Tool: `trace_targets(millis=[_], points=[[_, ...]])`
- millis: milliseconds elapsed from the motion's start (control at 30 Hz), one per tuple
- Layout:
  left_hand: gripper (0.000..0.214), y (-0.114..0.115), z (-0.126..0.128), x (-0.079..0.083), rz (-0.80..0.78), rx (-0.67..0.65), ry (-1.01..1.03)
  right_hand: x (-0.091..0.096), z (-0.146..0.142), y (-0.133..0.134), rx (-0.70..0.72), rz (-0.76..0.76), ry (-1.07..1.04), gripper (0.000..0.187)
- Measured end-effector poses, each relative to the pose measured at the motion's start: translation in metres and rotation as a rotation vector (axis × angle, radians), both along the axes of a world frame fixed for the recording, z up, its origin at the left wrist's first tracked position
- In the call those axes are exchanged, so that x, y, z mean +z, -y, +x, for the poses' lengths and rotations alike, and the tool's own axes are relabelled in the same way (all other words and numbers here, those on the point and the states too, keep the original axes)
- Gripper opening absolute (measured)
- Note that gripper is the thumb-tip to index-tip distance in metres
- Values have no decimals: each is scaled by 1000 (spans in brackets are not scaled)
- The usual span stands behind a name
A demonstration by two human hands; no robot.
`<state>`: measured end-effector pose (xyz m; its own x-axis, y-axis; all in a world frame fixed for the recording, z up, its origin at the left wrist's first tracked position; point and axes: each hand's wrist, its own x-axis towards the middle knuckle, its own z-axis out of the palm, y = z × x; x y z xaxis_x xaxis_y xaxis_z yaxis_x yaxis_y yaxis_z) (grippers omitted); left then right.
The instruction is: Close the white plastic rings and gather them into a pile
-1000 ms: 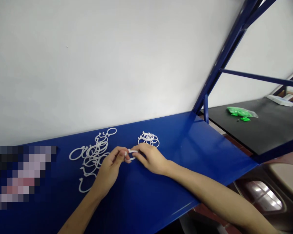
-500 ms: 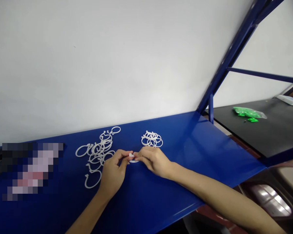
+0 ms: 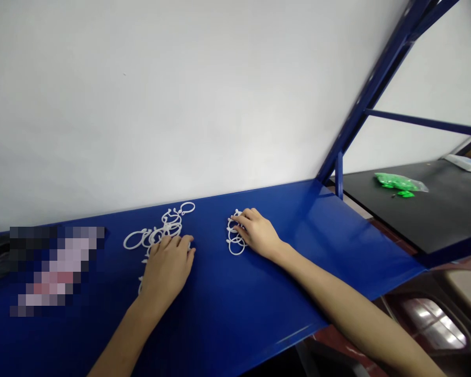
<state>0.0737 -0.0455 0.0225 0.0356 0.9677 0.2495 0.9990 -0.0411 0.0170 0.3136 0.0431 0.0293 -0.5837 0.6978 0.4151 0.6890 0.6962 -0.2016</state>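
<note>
White plastic shower-curtain rings (image 3: 172, 228), each with knobbed ends, lie in a loose pile on the blue table. My left hand (image 3: 168, 267) is over the lower part of this pile, palm down and fingers apart, covering several rings. To the right is a smaller group of the same rings (image 3: 236, 254). Touching or just above that group, my right hand (image 3: 259, 233) has its thumb and forefinger apart and hides part of it. No ring shows clearly gripped in either hand.
The blue tabletop (image 3: 290, 209) meets a white wall (image 3: 220, 104). A blue metal frame (image 3: 361, 112) rises at the right. Beyond it, a black table (image 3: 412, 220) carries a bag of green pieces (image 3: 398, 181). A blurred-out item (image 3: 63, 262) lies at the left.
My hands have parted from the ring they both pinched. The right moved up and right to the smaller group, where a ring now lies at the near side. The left moved left onto the pile.
</note>
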Motion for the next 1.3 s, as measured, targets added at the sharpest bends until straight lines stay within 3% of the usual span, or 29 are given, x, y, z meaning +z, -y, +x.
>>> trace_targets(millis=[167,333,533,733,800,900,1067,1300], points=[[34,-3,3,3,160,13,181,1,0,0,44,25,-74,25],[36,-3,5,14,308,11,580,5,-3,11,147,46,-186,26],[44,3,17,20,37,-31,1038,9,-16,37,333,-141,-308,34],[47,2,26,11,-101,-98,1198,2,-23,42,315,-363,-508,13],[53,2,27,10,-103,-89,1175,1,-23,41,309,-380,-550,13],[57,2,27,10,-103,-80,967,0,-22,38,300,-359,-548,18],[42,1,21,6,43,-108,738,-1,-20,35,304,-261,-446,18],[26,-1,15,0,143,-101,498,-1,-19,34,333,-279,-351,18]])
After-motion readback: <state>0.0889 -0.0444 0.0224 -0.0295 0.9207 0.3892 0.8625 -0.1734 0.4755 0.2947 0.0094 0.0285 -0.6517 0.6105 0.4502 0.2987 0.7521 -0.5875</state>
